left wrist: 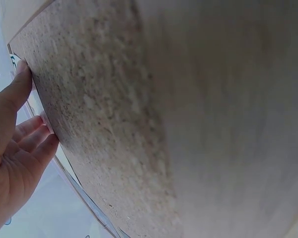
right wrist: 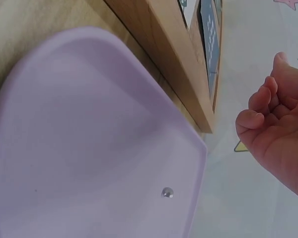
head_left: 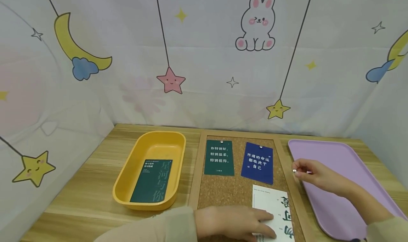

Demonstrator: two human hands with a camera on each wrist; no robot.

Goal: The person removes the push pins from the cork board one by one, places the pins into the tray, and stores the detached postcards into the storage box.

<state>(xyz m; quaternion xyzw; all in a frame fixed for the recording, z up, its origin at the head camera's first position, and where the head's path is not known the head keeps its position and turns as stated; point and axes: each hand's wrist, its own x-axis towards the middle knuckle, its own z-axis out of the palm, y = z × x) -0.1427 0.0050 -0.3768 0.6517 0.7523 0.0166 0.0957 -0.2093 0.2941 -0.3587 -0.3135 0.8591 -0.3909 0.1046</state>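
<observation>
Right, from the left: a yellow tub [head_left: 164, 142] holds a dark green booklet [head_left: 149, 181] leaning inside it. Next along, the left hand [head_left: 236, 220] reaches over the corkboard [head_left: 223, 190], fingers extended and slightly apart, resting on a white card [head_left: 267, 199] rather than clamped round it. Above, a green card [head_left: 219, 158] and a blue card [head_left: 258, 164], the blue one tilted, each have a silvery pin at the top.

I'd call this step steadying the third card for pinning. There it lies, near the board's right side, pale, with bold dark green characters running sideways and finer print; its lower end leaves my head view, and I see no pin at its top.

Farther right, the right hand [head_left: 318, 177] has thumb and finger together on a small silvery pin [head_left: 294, 170], beside the purple tray [head_left: 334, 157], where another pin [right wrist: 167, 192] lies. The next move, I judge, calls for bringing the held pin over the card's top edge and pressing straight in, with the left fingers keeping it from skewing.
</observation>
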